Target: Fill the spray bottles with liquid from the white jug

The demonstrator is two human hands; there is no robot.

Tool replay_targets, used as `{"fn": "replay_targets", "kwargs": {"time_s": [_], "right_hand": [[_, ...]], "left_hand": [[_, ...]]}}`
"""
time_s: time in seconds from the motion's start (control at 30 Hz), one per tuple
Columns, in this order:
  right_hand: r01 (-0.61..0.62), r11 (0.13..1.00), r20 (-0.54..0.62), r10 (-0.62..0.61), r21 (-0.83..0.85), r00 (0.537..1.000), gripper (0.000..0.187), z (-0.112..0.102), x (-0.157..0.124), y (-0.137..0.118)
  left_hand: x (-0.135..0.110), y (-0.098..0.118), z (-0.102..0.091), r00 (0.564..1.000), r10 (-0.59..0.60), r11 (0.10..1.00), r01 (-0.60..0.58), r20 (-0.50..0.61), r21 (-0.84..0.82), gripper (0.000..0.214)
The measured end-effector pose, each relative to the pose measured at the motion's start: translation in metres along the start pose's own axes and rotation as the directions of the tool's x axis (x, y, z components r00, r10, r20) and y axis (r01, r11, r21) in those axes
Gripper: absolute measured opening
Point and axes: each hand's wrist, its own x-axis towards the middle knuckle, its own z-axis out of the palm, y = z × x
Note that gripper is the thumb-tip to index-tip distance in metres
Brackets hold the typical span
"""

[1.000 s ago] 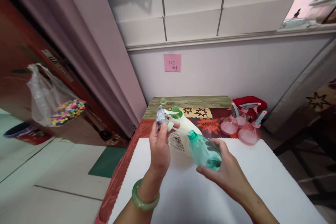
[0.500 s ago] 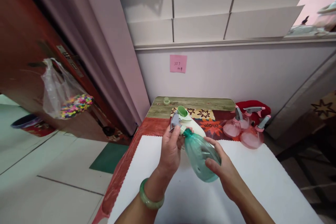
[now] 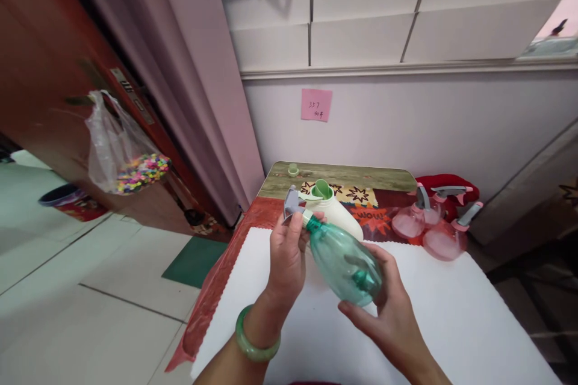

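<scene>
A green see-through spray bottle [image 3: 345, 258] is held tilted above the table, its grey trigger head up and to the left. My left hand [image 3: 288, 252] is closed round the pale collar and trigger head, with a green bangle [image 3: 255, 337] on its wrist. My right hand [image 3: 392, 307] cups the lower end of the bottle, thumb below and fingers behind it. Just behind stands a white jug [image 3: 338, 214] with a green mouth, partly hidden by the bottle. Beneath lies a white sheet [image 3: 311, 337] with a scalloped edge.
Several pink spray bottles [image 3: 445, 243] with grey trigger heads stand at the table's right. A small green cap [image 3: 293, 170] lies at the back. A plastic bag [image 3: 106, 144] of colourful bits hangs on the door, above a bucket [image 3: 74, 201]. A pink note [image 3: 316, 105] sticks to the wall.
My right hand has turned and shifted its hold, its thumb moving from the bottle's side to under its lower end. The bottle has rolled and tilted flatter. The view has shifted slightly left.
</scene>
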Motion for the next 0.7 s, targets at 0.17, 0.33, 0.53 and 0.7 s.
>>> {"fn": "replay_targets", "kwargs": {"time_s": [0.17,0.33,0.53,0.7], "right_hand": [[0.408,0.795,-0.067,-0.486,-0.449,0.871,0.083,0.004,0.000,0.014],[0.587,0.507,0.039,-0.735,-0.631,0.677,0.083,-0.001,0.002,0.024],[0.668,0.381,0.085,-0.829,-0.640,0.553,0.085,0.000,0.002,0.025],[0.714,0.341,0.118,-0.853,-0.611,0.509,0.078,0.003,-0.001,0.022]], "left_hand": [[0.001,-0.002,-0.012,1.000,-0.021,0.999,0.021,0.001,0.044,0.041],[-0.001,-0.005,-0.019,0.999,-0.036,0.999,0.035,0.016,0.035,0.036],[-0.010,0.006,-0.021,0.999,-0.045,0.999,0.044,-0.029,-0.012,0.030],[-0.014,0.020,-0.023,0.996,-0.057,0.998,0.054,-0.064,-0.042,0.028]]}}
